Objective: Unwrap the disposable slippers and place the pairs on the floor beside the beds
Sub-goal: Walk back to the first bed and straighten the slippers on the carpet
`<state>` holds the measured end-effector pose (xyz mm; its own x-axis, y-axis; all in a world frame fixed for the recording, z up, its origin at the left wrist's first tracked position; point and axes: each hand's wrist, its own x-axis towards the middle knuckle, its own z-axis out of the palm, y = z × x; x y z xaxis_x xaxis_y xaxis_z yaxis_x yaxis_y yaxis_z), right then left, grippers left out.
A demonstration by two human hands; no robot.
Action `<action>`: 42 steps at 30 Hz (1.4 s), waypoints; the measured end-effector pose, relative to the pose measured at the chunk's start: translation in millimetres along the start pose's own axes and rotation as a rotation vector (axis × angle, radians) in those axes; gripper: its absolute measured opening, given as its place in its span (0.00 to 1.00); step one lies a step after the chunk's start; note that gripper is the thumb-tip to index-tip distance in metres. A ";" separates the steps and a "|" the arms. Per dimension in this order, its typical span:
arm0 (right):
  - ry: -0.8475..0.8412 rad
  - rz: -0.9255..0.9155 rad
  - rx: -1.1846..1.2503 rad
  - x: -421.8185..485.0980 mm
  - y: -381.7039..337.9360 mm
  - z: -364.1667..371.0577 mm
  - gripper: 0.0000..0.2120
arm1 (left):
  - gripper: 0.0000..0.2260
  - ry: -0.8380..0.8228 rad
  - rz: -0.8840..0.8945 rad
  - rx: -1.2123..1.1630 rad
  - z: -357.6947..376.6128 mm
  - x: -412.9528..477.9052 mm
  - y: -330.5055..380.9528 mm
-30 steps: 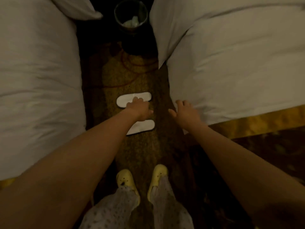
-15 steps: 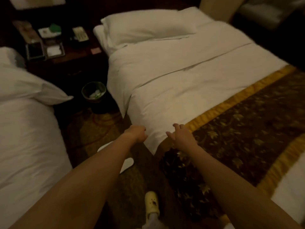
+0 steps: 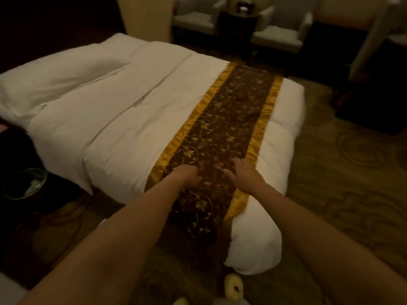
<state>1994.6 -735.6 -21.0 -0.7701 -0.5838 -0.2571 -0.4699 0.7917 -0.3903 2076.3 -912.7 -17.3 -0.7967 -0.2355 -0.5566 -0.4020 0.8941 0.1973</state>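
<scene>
— While both arms reach out over the bed (image 3: 132, 102), what are the hands doing?

— Left hand (image 3: 187, 176) is curled, fingers bent under. Right hand (image 3: 244, 172) is loose, fingers a bit spread and pointing ahead. They are side by side, a small gap between them.

— Is anything in them?

— Right hand is empty. I see nothing in the left hand, but its fingers hide the palm, so I cannot tell for sure.

— What is under the hands?

— A brown runner (image 3: 220, 133) with gold leaves and yellow edges. It lies across the white bed. Both hands are right over it. I cannot tell if they touch it.

— Where are the slippers?

— I cannot see them from here. Down below the left arm there is a tiny pale bit on the floor, too small to tell what it is.

— What else is near?

— A bin (image 3: 26, 183) sits on the floor, far left of the left hand. A pillow (image 3: 61, 78) is up past the left hand. Two pale chairs (image 3: 275, 36) stand far ahead of the hands, past the bed. Yellow shoes (image 3: 233, 285) are on the carpet (image 3: 341, 194), back below the right arm.
</scene>
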 end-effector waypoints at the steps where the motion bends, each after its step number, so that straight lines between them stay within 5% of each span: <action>1: 0.018 0.026 0.032 -10.5 21.3 -7.8 0.29 | 0.20 0.000 0.035 0.028 -1.0 1.8 27.1; 10: 0.153 0.329 0.136 -94.1 241.7 -64.5 0.26 | 0.22 -0.022 0.256 0.151 32.6 47.0 278.9; 19: 0.192 0.437 0.121 -132.1 428.6 -155.5 0.27 | 0.22 -0.077 0.420 0.151 44.7 92.9 491.7; 31: 0.140 0.597 0.206 -59.5 589.4 -205.8 0.27 | 0.23 -0.171 0.503 0.259 19.0 237.9 649.0; 42: 0.174 0.710 0.309 80.6 744.6 -317.6 0.26 | 0.19 -0.154 0.523 0.232 -95.2 430.1 769.7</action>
<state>1445.7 -135.9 -51.6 -0.9093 0.0987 -0.4043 0.2801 0.8637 -0.4190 1381.2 -362.0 -28.0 -0.7810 0.3018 -0.5468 0.1500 0.9405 0.3048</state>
